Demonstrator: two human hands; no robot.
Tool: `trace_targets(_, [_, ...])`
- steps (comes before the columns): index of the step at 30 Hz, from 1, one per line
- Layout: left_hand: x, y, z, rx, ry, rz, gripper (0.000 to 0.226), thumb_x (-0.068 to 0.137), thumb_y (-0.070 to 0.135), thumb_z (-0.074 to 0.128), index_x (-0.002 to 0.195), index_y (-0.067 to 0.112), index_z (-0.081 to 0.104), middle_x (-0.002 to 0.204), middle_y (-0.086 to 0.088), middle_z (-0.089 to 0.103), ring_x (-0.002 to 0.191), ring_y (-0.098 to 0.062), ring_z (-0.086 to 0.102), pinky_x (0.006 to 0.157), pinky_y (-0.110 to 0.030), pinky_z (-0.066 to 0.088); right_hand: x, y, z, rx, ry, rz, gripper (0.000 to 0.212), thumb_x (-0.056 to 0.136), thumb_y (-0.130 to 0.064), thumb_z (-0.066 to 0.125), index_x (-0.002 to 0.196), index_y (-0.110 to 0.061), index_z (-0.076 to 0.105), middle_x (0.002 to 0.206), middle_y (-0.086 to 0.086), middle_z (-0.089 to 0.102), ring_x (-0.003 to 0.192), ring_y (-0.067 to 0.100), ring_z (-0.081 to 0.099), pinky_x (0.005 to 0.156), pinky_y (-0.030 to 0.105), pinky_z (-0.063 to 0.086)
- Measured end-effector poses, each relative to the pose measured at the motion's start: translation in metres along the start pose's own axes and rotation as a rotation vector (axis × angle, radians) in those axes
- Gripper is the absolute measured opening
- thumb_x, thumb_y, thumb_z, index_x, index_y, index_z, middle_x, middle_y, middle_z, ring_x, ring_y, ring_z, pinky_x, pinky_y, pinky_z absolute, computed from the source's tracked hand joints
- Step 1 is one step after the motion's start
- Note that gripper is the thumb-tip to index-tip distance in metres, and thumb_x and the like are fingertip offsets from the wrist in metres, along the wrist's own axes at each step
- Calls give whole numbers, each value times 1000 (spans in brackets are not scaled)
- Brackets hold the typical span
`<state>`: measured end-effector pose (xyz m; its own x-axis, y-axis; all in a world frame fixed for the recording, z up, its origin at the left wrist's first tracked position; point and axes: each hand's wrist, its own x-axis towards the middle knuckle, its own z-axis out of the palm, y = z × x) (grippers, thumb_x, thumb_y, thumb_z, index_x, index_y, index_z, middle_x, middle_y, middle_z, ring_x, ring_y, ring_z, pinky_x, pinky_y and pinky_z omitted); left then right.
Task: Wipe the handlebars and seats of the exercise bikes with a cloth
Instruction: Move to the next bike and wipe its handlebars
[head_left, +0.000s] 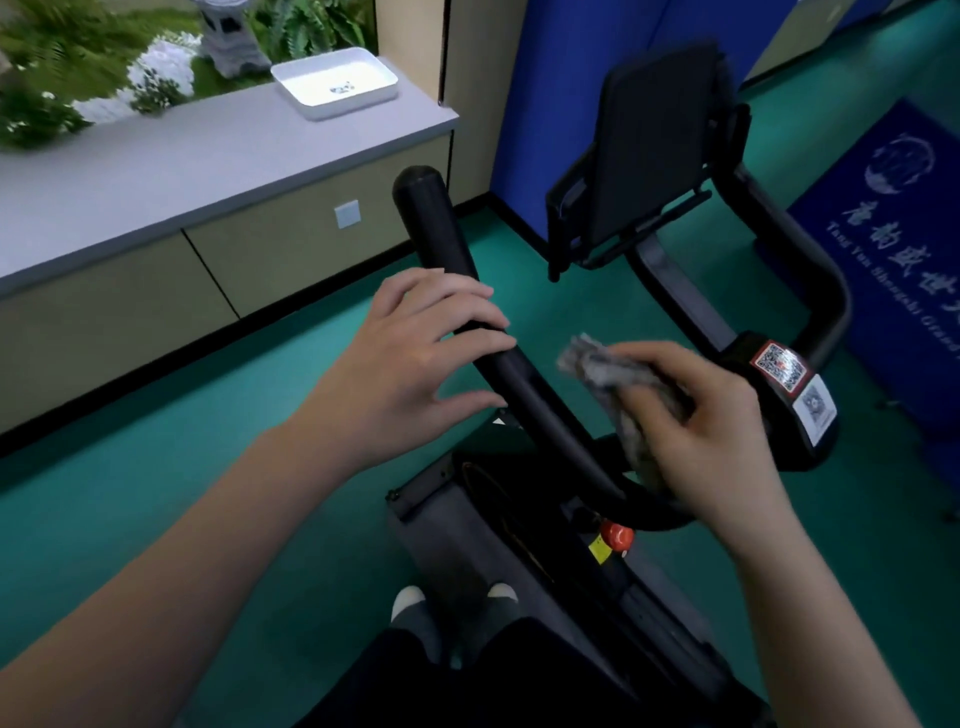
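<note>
L hand (415, 358) loose, fingers on handlebar (519, 384) | R hand (696, 431) grips cloth (613, 379)

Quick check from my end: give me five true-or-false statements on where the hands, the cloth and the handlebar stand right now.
1. The right hand holds the cloth. True.
2. The left hand is clenched in a fist around the cloth. False: its fingers are spread over the left handlebar, with no cloth in it.
3. A white tray sits on the grey counter. True.
4. The floor is red. False: it is green.
5. The QR-code stickers are on the left handlebar's tip. False: they are on the bar's centre block, beside the right hand.
</note>
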<state>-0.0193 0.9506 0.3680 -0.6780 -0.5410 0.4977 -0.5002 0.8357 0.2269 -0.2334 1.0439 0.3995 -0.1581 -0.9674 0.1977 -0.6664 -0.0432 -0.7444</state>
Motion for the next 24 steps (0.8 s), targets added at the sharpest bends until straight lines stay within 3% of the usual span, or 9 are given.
trace_targets(3, [-2, 4, 4, -12, 19, -14, 37, 82, 44, 69, 107, 16, 68, 114, 4, 63, 119, -19, 51, 102, -36, 25, 36, 1, 21, 33, -20, 104, 19, 89, -10, 57, 101, -20, 68, 89, -13, 68, 87, 0, 61, 79, 18, 45])
trace_targets(6, [-2, 8, 5, -20, 39, -23, 37, 82, 44, 69, 107, 17, 68, 114, 4, 63, 117, -19, 53, 101, -37, 27, 58, 1, 43, 142, -148, 196, 19, 89, -9, 56, 101, -15, 69, 94, -1, 71, 93, 14, 65, 89, 37, 51])
trace_targets(9, [-2, 11, 6, -30, 35, -45, 37, 82, 45, 68, 106, 17, 69, 114, 4, 63, 114, -21, 55, 100, -38, 30, 59, 3, 49, 195, -274, 236, 15, 91, -11, 56, 98, -17, 69, 92, 3, 71, 92, 19, 66, 90, 44, 51])
trace_targets(15, [-2, 13, 7, -72, 29, -104, 36, 79, 46, 70, 102, 17, 70, 110, 6, 64, 114, -18, 54, 99, -39, 31, 46, 19, 27, 217, -541, 338, 15, 95, -14, 54, 96, -8, 67, 89, 10, 71, 82, 17, 65, 83, 38, 50])
trace_targets(18, [0, 14, 7, -99, 20, -139, 37, 76, 48, 71, 100, 19, 70, 109, 8, 64, 114, -17, 54, 99, -36, 28, 42, 29, 13, 190, -701, 378, 18, 96, -15, 53, 98, -3, 67, 99, 17, 70, 92, 25, 66, 92, 42, 48])
trace_targets(24, [0, 15, 7, -147, 7, -186, 37, 76, 49, 68, 100, 21, 70, 110, 10, 63, 115, -14, 52, 101, -31, 24, 54, 24, 22, 369, -743, 430, 16, 94, -6, 54, 100, -1, 68, 95, 12, 72, 88, 19, 68, 82, 29, 52])
